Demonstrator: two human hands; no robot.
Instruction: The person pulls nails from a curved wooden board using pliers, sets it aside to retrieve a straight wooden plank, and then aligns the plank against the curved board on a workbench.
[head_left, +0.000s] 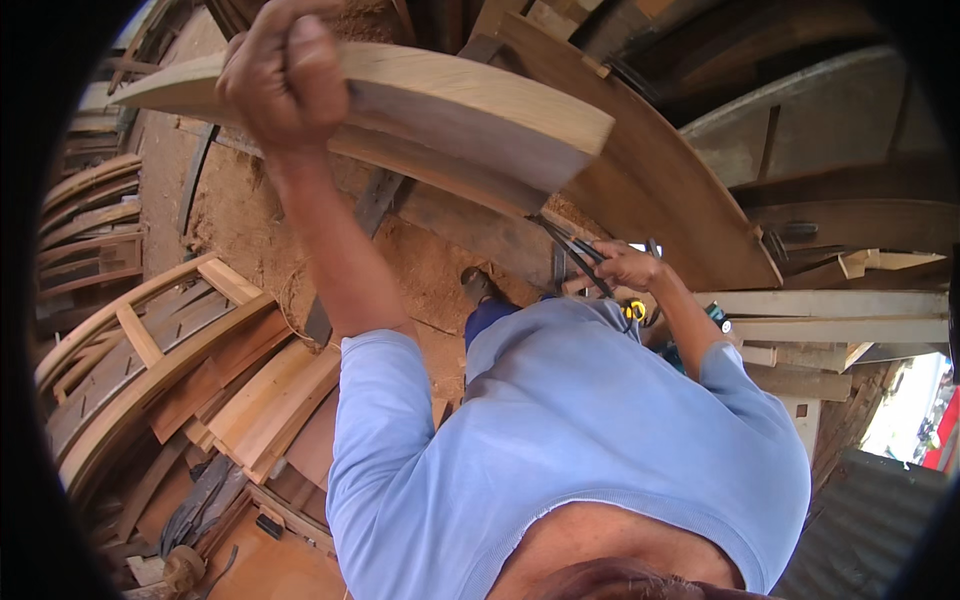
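My left hand (287, 85) is closed over the upper edge of a thick pale wooden board (470, 95), holding it up on edge at the top of the view. The board tapers toward the left and has a squared end on the right. My right hand (625, 267), lower and to the right, grips a dark tool with two long handles (577, 243), like pincers. Its far tip is close to the lower corner of the board's right end; whether they touch, I cannot tell.
At the left stands a curved wooden frame (140, 335) beside stacked planks (270, 395). A large brown panel (640, 160) leans at the right, above pale beams (840, 305). By my right forearm are a yellow tape measure (634, 312) and a green tool (718, 317). Sawdust covers the ground (415, 270).
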